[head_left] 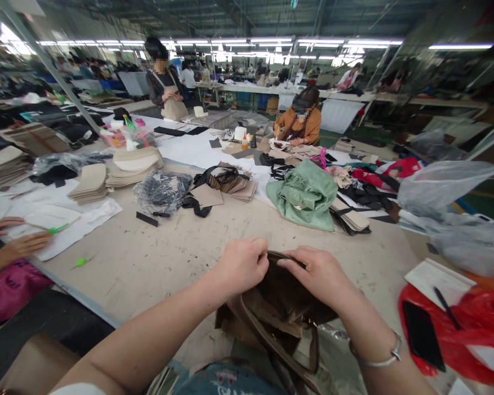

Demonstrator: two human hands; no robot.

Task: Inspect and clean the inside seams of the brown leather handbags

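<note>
A dark brown leather bag point(278, 307) with a strap lies at the near edge of the worktable point(168, 247), right in front of me. My left hand point(242, 265) is closed in a fist on the bag's upper rim. My right hand point(316, 274) pinches the same rim from the right, fingers curled over the edge. The two hands nearly touch above the bag's opening. A silver bracelet point(379, 359) sits on my right wrist.
A green cloth bundle point(304, 192), black straps, a clear bag of dark parts point(162, 192) and stacks of beige pieces point(111, 173) lie farther back. A co-worker's hands point(12, 241) work at the left. A red bag point(477, 329) holding a black phone point(423, 334) sits at right.
</note>
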